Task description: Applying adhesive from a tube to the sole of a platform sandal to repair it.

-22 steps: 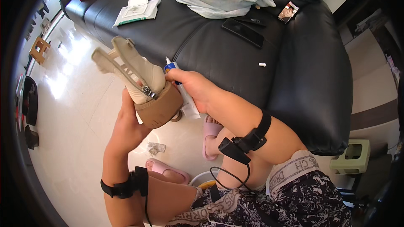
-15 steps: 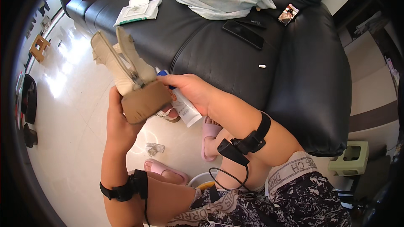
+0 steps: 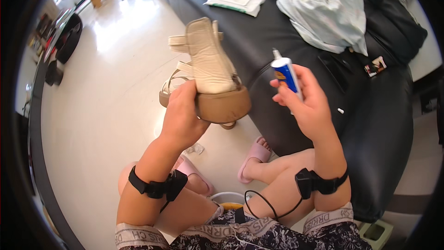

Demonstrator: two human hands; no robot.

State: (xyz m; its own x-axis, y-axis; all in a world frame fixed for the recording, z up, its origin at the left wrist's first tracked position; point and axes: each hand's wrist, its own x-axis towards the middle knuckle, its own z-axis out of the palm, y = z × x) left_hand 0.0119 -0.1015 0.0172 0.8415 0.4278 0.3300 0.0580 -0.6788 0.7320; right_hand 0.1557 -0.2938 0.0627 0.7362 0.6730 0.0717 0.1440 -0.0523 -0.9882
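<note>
My left hand (image 3: 182, 113) grips a beige sandal (image 3: 210, 60) by its thick brown sole, with the heel end toward me and straps sticking out to the left. Off to the right, my right hand (image 3: 312, 99) is closed around a white and blue squeeze tube (image 3: 284, 75) whose narrow nozzle points up. A gap separates tube and sandal. On the black sofa, beside my right hand, lies a small white cap (image 3: 341, 110). Part of another brown-soled shoe (image 3: 228, 125) shows on the floor below the held sandal, which mostly hides it.
The black leather sofa (image 3: 370, 157) runs along the right. It bears a wipes pack (image 3: 237, 0), a pale cloth (image 3: 319, 14), a dark phone (image 3: 333, 71) and a small picture-faced object (image 3: 375, 66). Crumpled tissue (image 3: 196, 148) lies near my pink slippers (image 3: 254, 159); a bucket (image 3: 229, 197) stands between my legs.
My right hand has drawn away from the sandal to the right, turning the tube nozzle-up. The sandal has turned in my left hand and shifted right in view. The view itself has swung.
</note>
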